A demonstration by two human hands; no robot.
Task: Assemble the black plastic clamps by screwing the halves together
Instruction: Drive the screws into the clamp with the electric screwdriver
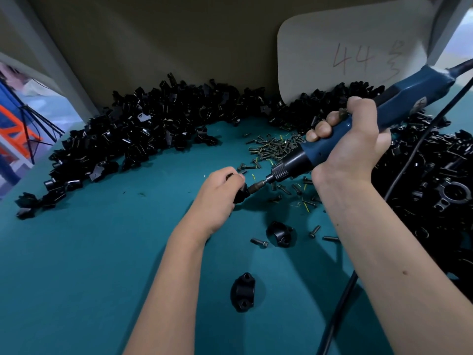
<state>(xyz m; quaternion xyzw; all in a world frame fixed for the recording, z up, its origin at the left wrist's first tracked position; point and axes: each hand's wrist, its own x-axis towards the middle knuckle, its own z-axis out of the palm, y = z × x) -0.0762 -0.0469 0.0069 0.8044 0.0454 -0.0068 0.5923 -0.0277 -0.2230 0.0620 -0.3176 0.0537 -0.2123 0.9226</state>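
A black clamp (pixel 242 194) is pinched in the curled fingers of the left hand (pixel 220 193), just right of them. The screwdriver (pixel 332 147) is gripped by the right hand (pixel 350 139); its long axis slants down-left, tip touching the clamp.

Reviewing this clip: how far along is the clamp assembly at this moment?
Done: assembled-looking black ring clamps are heaped at the right. In hand: the left hand grips a black plastic clamp while the right hand holds the blue electric screwdriver, its bit at the clamp. Left: two loose black clamp halves lie near, and a large heap of black halves and dark screws remain.
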